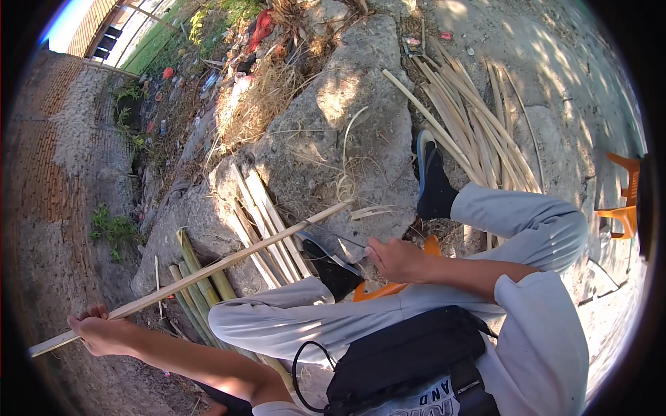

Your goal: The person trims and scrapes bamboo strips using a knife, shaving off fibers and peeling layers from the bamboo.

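A long pale bamboo strip (pixel 208 269) runs slantwise from the left edge to the middle of the view. My left hand (pixel 104 335) is closed around it near its lower left end. My right hand (pixel 397 260) is closed in front of my bent knees on a knife (pixel 352 242), whose thin dark blade points left toward the strip's far part. The handle is hidden in my fist, and whether the blade touches the strip is hard to make out. Beneath the strip lie several split bamboo pieces (pixel 267 215) and thicker green bamboo lengths (pixel 195 283).
A large rock (pixel 371 83) rises ahead, with curled shavings (pixel 345 186) on it. Many bamboo strips (pixel 479 125) are heaped at the far right. Orange plastic (pixel 378 292) shows by my legs; an orange chair (pixel 624 201) stands right. A brick wall (pixel 52 159) borders the left.
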`<action>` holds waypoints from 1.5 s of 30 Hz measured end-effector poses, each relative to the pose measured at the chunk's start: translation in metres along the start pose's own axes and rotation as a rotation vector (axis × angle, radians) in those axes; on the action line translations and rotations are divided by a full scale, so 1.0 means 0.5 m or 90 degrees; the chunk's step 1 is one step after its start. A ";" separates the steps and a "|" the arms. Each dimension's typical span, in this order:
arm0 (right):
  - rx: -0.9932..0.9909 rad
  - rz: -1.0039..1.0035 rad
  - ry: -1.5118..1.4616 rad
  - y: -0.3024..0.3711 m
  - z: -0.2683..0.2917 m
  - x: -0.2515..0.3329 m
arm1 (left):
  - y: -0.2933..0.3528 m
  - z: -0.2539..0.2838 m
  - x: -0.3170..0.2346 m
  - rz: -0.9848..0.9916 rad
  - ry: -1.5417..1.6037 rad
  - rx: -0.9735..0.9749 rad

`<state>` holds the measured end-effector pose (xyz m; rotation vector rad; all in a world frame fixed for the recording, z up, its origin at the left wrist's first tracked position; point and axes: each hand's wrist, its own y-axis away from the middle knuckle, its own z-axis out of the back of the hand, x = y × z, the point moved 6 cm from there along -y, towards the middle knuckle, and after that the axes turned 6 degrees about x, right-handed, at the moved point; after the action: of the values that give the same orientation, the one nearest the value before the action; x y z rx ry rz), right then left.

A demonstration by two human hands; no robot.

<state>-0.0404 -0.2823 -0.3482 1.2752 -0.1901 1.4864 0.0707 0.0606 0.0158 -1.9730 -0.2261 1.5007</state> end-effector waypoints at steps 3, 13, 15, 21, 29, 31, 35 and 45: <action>-0.111 -0.164 0.050 -0.046 0.014 -0.159 | -0.026 0.001 0.022 0.019 0.023 -0.007; -0.023 0.069 -0.026 -0.002 -0.012 -0.006 | -0.014 -0.004 0.013 -0.009 0.023 0.004; -0.075 -0.035 -0.015 -0.055 -0.015 -0.165 | -0.017 -0.003 0.010 -0.012 0.024 0.015; -0.086 -0.068 0.044 -0.014 0.007 -0.044 | -0.001 -0.010 0.007 0.004 0.023 0.007; -0.114 -0.107 0.069 -0.057 -0.013 -0.165 | -0.013 -0.018 0.013 -0.005 0.067 0.034; -0.125 -0.100 0.110 -0.052 -0.001 -0.170 | -0.009 -0.020 0.011 -0.011 0.072 0.039; -0.066 -0.064 0.054 -0.023 0.017 -0.062 | -0.015 -0.012 0.007 -0.025 0.083 0.039; -0.147 -0.028 0.083 -0.017 0.001 -0.093 | -0.007 0.001 0.004 -0.025 0.068 0.028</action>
<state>-0.0429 -0.3079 -0.3879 0.9895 -0.2387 1.4584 0.0718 0.0646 0.0161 -1.9957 -0.1824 1.3600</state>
